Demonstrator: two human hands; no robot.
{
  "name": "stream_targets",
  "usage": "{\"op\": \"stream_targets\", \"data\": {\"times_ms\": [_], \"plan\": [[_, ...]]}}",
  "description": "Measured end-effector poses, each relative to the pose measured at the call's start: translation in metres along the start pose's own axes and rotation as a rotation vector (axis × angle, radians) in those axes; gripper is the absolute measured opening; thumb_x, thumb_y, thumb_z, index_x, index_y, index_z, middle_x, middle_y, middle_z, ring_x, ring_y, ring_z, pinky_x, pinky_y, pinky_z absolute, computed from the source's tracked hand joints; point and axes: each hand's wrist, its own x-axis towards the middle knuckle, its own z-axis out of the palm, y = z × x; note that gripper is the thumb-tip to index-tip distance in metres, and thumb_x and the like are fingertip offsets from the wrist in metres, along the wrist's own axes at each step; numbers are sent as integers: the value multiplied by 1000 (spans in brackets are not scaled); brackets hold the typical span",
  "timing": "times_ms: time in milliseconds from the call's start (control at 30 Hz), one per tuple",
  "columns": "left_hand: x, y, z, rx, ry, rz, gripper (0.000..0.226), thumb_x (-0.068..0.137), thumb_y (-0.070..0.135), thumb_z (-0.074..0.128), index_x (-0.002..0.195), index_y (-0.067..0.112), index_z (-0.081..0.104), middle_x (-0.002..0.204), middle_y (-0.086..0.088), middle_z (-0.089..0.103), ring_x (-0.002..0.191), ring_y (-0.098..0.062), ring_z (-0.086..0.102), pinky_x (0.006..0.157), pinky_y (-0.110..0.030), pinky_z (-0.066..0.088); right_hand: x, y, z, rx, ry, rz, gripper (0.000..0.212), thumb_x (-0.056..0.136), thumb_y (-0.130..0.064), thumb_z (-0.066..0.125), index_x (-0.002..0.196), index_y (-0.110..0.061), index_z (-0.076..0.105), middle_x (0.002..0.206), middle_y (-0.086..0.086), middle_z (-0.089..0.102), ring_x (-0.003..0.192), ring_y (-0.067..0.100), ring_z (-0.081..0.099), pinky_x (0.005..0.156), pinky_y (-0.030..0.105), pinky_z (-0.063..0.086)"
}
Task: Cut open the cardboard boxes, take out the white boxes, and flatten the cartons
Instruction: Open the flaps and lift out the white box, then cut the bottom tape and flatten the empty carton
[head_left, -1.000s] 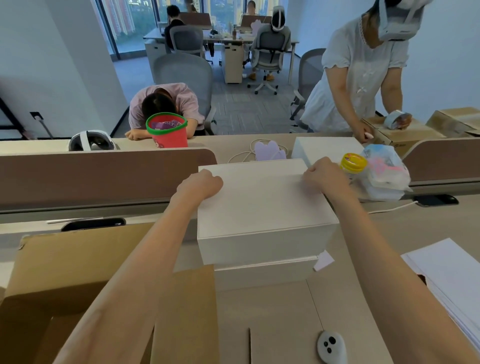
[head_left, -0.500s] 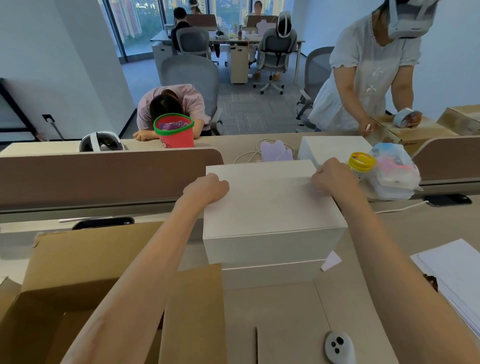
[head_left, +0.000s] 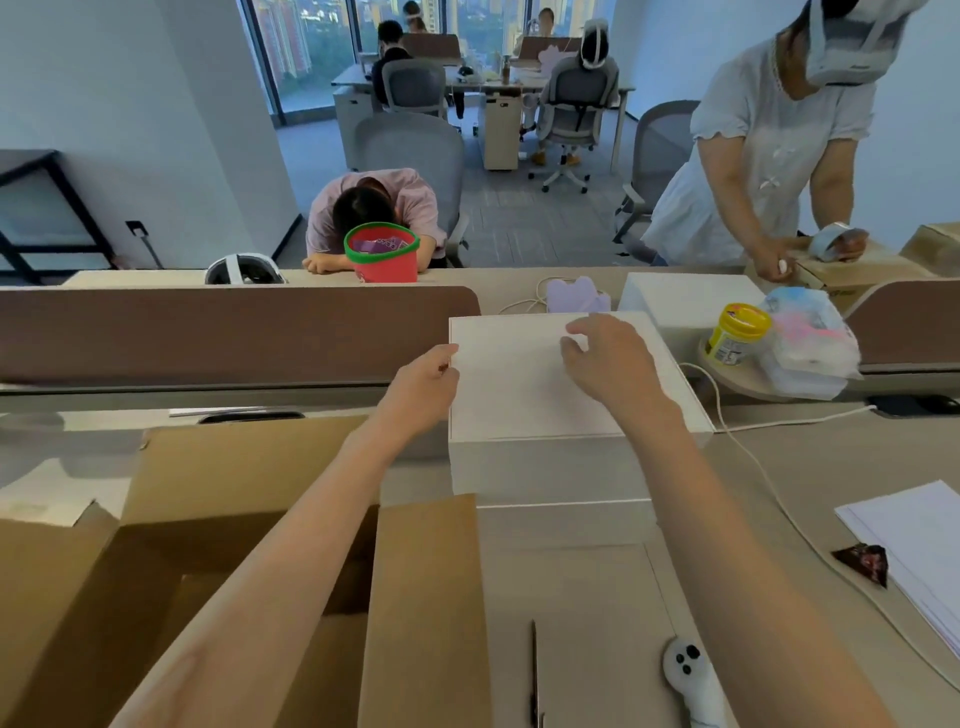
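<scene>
Nearest, left: brown carton (head_left: 218, 519), cut open, flaps up, not yet flattened. A thin dark tool (head_left: 533, 670), likely the cutter, lies on the tabletop (head_left: 769, 478) just beside it.

Beyond, two boxes are stacked, the lower white box (head_left: 563, 522) under the top white box (head_left: 514, 389).

Hands apart. The left hand (head_left: 423, 387) is against the top box's left edge with fingers hidden, so I cannot tell the grip. The right hand (head_left: 608, 358) is loose-fingered over the lid, holding nothing.

Boxes look rigid and smooth, probably slippery. Best taken low by opposite side walls, lest a lid lift.

Yellow-lidded jar (head_left: 737, 332) far right.

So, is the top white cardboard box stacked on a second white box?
Yes, the top white cardboard box rests on a second white box showing beneath it.
</scene>
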Motion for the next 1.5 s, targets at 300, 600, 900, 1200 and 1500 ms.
{"op": "stream_targets", "data": {"times_ms": [300,600,900,1200,1500], "plan": [[-102,-76,-57,-17,81,63,40,103,18,38,143,22,43,138,4,53,127,-11,47,96,-18,33,-112,-117,48,264,-125,-158,28,98,-22,51,121,-17,66,131,-2,61,123,15,52,96,17,31],[-245,-221,-136,-181,170,-149,37,105,20,34,141,25,41,114,11,64,102,-19,64,61,-8,47,-241,-195,126,441,-344,28,26,98,-26,52,119,-26,68,116,-11,64,110,5,55,95,20,40],[-326,-308,-149,27,145,-81,22,92,22,62,111,32,61,99,19,64,95,2,59,79,-18,47,-353,-187,161,223,-249,233,25,98,-18,52,120,-23,64,125,-8,61,120,10,52,99,19,34],[-364,-325,-145,72,373,-63,20,85,17,70,80,26,53,87,13,53,87,0,48,69,-19,37,-374,-159,166,444,30,589,21,87,-11,65,102,-21,55,103,-1,55,92,16,54,78,29,45],[-368,-332,-146,-131,326,-476,41,86,52,65,105,16,58,106,0,63,97,-23,59,79,-35,46,-390,-141,163,857,-160,991,28,89,-39,64,101,-15,52,98,3,56,86,17,51,79,36,38]]}}
